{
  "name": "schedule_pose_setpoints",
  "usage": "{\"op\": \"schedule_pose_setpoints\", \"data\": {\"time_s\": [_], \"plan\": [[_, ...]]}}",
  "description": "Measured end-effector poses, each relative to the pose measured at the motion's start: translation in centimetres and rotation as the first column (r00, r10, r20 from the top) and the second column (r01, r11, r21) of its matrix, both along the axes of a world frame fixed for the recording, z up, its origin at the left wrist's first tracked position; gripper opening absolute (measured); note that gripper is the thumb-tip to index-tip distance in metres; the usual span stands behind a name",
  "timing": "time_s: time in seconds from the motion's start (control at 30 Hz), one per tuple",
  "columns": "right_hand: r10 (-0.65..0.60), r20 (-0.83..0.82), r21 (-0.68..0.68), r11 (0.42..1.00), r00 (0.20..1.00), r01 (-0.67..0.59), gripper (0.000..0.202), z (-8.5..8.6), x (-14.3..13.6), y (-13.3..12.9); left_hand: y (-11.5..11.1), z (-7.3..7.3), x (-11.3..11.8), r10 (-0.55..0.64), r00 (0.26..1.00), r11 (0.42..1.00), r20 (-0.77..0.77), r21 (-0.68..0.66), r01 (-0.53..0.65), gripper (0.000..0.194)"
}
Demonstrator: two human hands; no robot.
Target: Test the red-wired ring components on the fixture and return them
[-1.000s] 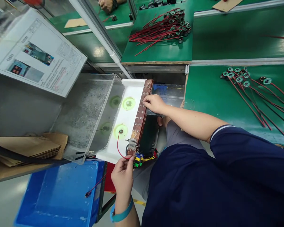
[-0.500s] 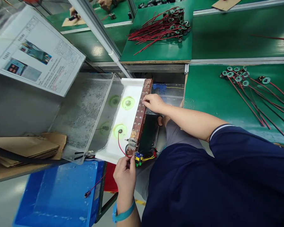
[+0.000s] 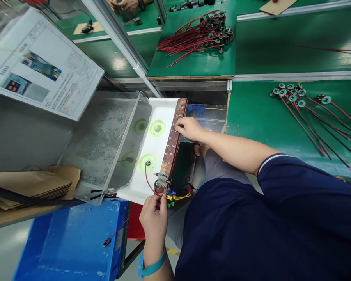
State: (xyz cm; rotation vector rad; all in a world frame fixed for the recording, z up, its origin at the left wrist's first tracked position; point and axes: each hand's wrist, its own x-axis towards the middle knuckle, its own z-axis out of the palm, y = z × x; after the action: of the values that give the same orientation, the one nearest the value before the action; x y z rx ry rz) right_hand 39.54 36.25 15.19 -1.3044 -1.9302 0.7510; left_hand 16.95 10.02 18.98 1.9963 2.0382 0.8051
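Note:
My left hand (image 3: 154,212), with a blue wristband, pinches the end of a red wire (image 3: 148,180) beside a blue, yellow and green connector block (image 3: 171,197). The wire runs to a small round part (image 3: 148,163) in the lower pale green ring (image 3: 142,168) on a white panel (image 3: 161,113). The upper green ring (image 3: 157,128) has no wire on it. My right hand (image 3: 188,128) rests on the brown studded strip (image 3: 172,145) along the panel's edge, its fingers bent together; whatever is between them is hidden.
Wired round parts lie on the green tabletop (image 3: 251,117) at the right and on a green board (image 3: 190,70) behind. A blue bin (image 3: 73,242) holds one wired part. A clear box (image 3: 105,128), instruction sheet (image 3: 46,66) and metal post (image 3: 119,39) stand left. Another person's hands (image 3: 127,6) show at the top.
My hands have kept their places, and the view has shifted slightly. The other person's hand at the top left has moved off a dark object on the cardboard.

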Motion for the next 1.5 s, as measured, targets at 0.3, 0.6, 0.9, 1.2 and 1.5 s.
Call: {"op": "schedule_pose_setpoints", "data": {"time_s": [0.3, 0.6, 0.9, 1.2, 1.5], "plan": [[0.003, 0.005, 0.021, 1.000, 1.000, -0.003, 0.013, -0.2, 0.0, 0.0, -0.1, -0.6, -0.3, -0.009, 1.000, 1.000, 0.016, -0.003, 0.009, 0.017], [-0.005, 0.022, 0.029, 1.000, 1.000, 0.004, 0.014, -0.1, 0.0, -0.2, -0.2, -0.4, -0.2, -0.009, 1.000, 1.000, -0.007, -0.008, 0.009, 0.023], [-0.009, 0.049, 0.017, 1.000, 0.999, 0.008, 0.012, 0.2, 0.0, -0.3, -0.1, -0.3, -0.1, -0.011, 1.000, 1.000, 0.015, -0.016, 0.011, 0.026], [-0.011, 0.076, -0.003, 1.000, 0.997, 0.012, 0.013, 0.3, -0.1, -0.3, -0.2, -0.9, -0.3, -0.010, 0.999, 0.999, 0.051, -0.033, 0.012, 0.022], [0.016, 0.075, 0.039, 0.999, 0.997, -0.019, 0.018, -0.4, 0.1, -0.4, -0.9, -2.0, -0.1, 0.075, 0.997, 0.995, 0.031, -0.068, -0.072, 0.021]]}}
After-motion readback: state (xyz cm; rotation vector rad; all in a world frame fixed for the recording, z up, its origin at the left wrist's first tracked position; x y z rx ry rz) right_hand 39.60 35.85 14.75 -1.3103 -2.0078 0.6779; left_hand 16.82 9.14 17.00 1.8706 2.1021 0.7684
